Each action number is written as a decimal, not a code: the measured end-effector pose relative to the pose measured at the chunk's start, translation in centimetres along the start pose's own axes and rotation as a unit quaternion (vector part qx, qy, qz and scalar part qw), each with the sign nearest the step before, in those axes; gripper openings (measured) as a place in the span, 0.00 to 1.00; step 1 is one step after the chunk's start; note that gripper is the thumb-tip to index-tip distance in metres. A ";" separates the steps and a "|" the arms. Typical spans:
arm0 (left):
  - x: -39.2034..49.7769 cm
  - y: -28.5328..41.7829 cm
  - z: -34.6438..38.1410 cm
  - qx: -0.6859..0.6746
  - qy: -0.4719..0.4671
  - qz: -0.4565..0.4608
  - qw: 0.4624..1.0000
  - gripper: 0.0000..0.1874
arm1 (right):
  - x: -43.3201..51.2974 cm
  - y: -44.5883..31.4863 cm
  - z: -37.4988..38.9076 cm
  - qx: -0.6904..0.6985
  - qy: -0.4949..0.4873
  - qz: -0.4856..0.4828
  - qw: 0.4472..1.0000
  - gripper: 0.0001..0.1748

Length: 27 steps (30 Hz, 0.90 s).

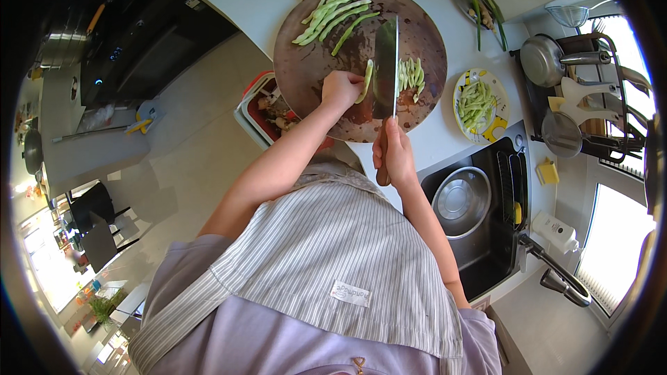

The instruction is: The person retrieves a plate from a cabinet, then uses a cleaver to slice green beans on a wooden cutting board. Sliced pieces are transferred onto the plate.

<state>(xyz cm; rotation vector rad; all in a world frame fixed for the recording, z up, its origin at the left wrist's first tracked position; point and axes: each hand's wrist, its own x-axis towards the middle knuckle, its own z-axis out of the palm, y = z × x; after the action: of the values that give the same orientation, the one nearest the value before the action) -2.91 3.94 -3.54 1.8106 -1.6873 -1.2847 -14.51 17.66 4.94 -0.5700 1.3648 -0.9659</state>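
Observation:
A round cutting board (312, 70) lies on the counter before me. My left hand (342, 88) pinches a green bean piece (368, 80) over the board, just left of the blade. My right hand (396, 153) grips the wooden handle of a cleaver (385, 67), whose broad blade points away from me and hides part of the board. Several cut bean pieces (410, 77) lie right of the blade. At the board's far left rest several whole green beans (333, 15). To the right of the board, a patterned plate (499, 125) holds a pile of cut beans (475, 105).
A black sink (469, 260) with a metal basin (461, 203) is at the right, beside a faucet (557, 271). Behind it stands a dish rack (620, 94) with a saucepan (542, 60). A waste bin (250, 120) sits below the board's left edge.

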 end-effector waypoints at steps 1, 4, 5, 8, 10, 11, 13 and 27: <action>0.0 0.1 0.0 0.003 -0.001 -0.002 1.000 0.10 | -0.2 0.1 0.0 -0.001 -0.001 0.003 1.000 0.28; 0.0 0.2 -0.1 0.013 -0.002 -0.005 1.000 0.10 | -0.5 0.3 0.2 -0.002 -0.003 0.011 1.000 0.27; 0.0 0.2 -0.1 0.017 -0.002 -0.006 1.000 0.10 | -0.6 0.3 0.2 -0.001 -0.004 0.012 1.000 0.27; -0.2 0.8 -0.4 0.029 -0.012 -0.009 0.999 0.11 | -0.4 0.5 0.4 -0.004 0.000 0.014 1.000 0.27; -0.2 0.7 -0.4 0.029 -0.013 -0.008 0.999 0.11 | -0.2 0.5 0.5 -0.012 0.002 0.016 1.000 0.27; -0.1 0.7 -0.5 0.030 -0.013 -0.008 0.999 0.11 | -0.1 0.4 0.6 -0.018 0.001 0.017 1.000 0.27; -0.2 0.9 -0.5 0.030 -0.013 -0.014 0.999 0.11 | 0.3 0.2 0.8 -0.027 0.008 0.024 0.999 0.27; -0.4 0.9 -0.4 0.060 -0.006 0.008 0.998 0.11 | 0.7 -0.3 1.4 0.009 0.028 0.062 0.998 0.28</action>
<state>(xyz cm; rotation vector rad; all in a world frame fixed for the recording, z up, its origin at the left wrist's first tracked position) -3.13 4.00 -2.51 1.8560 -1.8176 -1.2135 -13.29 16.68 5.05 -0.4421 1.4235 -0.8984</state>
